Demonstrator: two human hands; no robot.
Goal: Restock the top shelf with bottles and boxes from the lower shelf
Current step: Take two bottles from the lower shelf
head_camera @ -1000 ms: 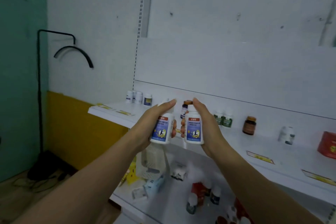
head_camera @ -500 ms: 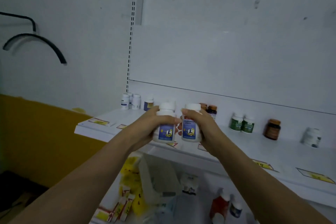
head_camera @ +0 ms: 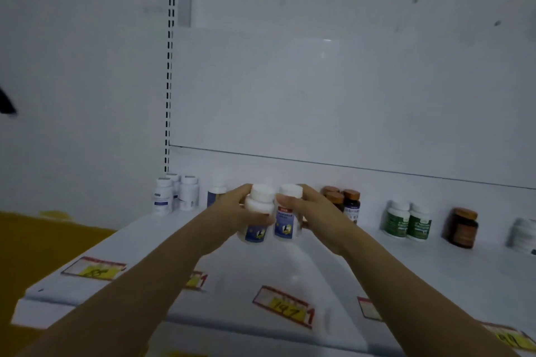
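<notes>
While over the white top shelf [head_camera: 261, 269], the left hand [head_camera: 232, 219] clasps a white blue-labelled plastic bottle [head_camera: 255, 233], the right hand [head_camera: 317, 216] its twin [head_camera: 287, 224], upright for standing.

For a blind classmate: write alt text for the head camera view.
The left hand grips one white bottle, the right hand a second bottle, side by side over the top shelf. More bottles line its back; price tags lie near its front.
</notes>
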